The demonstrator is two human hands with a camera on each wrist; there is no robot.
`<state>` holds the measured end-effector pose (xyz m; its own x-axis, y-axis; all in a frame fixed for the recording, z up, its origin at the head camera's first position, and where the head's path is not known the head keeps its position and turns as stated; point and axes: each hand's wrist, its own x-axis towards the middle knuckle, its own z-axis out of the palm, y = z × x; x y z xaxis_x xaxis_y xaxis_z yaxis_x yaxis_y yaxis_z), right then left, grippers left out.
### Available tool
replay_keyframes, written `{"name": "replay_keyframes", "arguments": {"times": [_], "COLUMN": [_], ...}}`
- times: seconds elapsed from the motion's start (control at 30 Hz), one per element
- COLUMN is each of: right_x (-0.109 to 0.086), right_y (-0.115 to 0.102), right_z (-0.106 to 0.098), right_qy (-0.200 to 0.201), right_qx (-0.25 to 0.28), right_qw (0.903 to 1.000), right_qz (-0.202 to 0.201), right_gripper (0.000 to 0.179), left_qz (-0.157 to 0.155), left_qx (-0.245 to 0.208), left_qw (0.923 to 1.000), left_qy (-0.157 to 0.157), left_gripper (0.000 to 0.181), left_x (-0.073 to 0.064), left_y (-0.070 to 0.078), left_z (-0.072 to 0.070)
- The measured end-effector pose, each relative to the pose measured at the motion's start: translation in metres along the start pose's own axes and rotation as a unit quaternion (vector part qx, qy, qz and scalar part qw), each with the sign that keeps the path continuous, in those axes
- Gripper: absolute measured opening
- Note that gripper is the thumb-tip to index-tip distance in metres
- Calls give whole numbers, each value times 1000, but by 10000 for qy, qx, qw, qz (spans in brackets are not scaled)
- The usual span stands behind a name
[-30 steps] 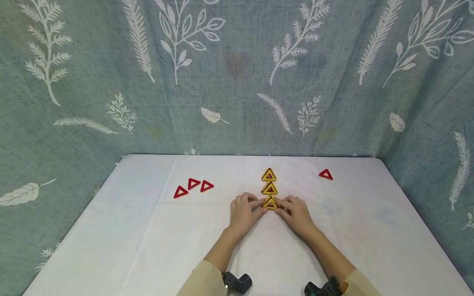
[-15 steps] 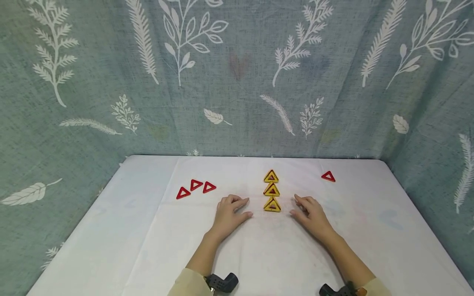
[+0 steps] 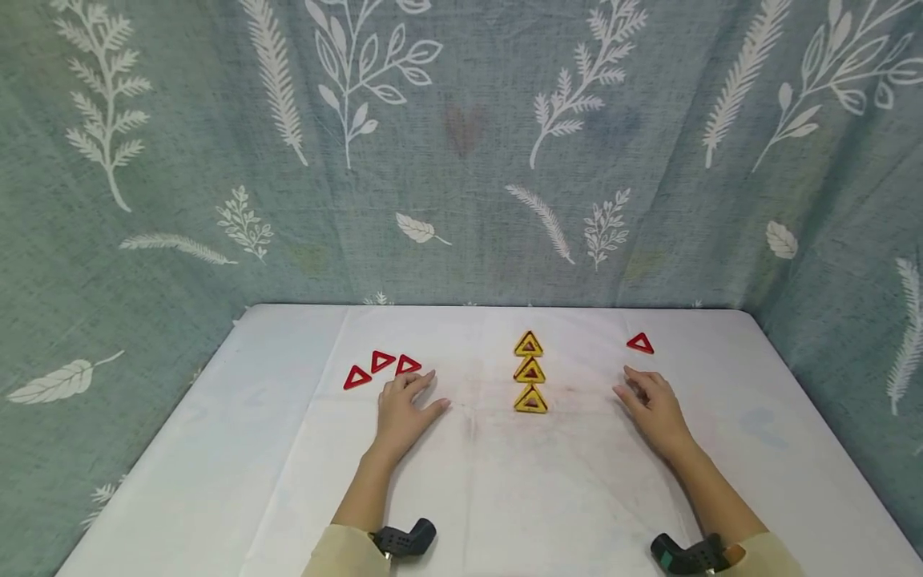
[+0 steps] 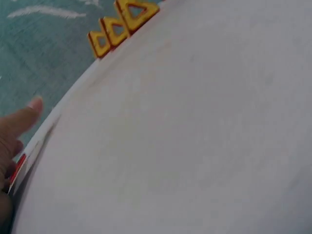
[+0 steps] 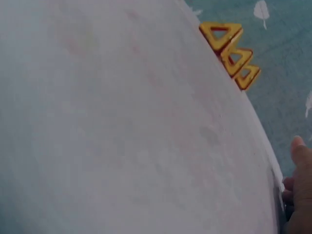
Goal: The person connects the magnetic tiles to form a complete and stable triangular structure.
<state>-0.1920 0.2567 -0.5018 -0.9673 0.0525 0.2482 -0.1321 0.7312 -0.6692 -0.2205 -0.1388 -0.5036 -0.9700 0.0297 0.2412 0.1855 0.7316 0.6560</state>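
Three yellow triangles with red edges stand in a column at the middle of the table, corner to base; both wrist views also show these yellow triangles. To their left, my left hand is just in front of three flat red triangle frames, its fingertips partly covering the nearest one. On the other side, my right hand is a little in front of a single red triangle frame, apart from it. Neither hand holds anything, and the fingers of both are loosely bent.
A white cloth covers the table. Behind it and at both sides hangs a green-blue curtain with white leaf prints. Each wrist wears a black camera.
Both hands have left the nearest yellow triangle, which their fingertips touched earlier. The left hand has moved left to the red frames; the right hand has moved right toward the single red one.
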Motion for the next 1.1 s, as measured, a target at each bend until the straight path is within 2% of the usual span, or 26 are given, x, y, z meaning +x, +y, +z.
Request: {"name": "replay_keyframes", "arguments": {"times": [0.1,0.2,0.3,0.4,0.53,0.77,0.97,1.1], "right_x": [5,13,21,29,40,58,65,68], "right_y": [6,10,14,16,20,24,25,21], "right_z": [-4,-7,-8,-8,-9,-8,-4,-2], "right_qy": [127,254,404,525,665,645,457,458], "right_qx": [76,153,286,302,110,-796,-1333,-1370], "right_qw": [9998,9992,9980,9967,9942,9833,9748,9746], "right_qz": [155,276,391,542,839,1501,1732,1708], "right_gripper": [52,54,54,55,58,64,59,52], "left_qz": [-156,-486,-810,-950,-1004,-1022,-966,-891], "left_qx": [-129,-128,-113,-31,196,757,772,885], "left_qw": [9995,9980,9956,9942,9936,9918,9923,9921], "left_qy": [226,370,466,513,482,140,79,73], "left_gripper": [59,62,63,61,60,64,51,48], "left_x": [5,10,15,20,28,34,32,31], "left_y": [-9,-18,-25,-30,-30,-26,-24,-26], "left_z": [-9,-18,-24,-26,-24,-19,-20,-23]}}
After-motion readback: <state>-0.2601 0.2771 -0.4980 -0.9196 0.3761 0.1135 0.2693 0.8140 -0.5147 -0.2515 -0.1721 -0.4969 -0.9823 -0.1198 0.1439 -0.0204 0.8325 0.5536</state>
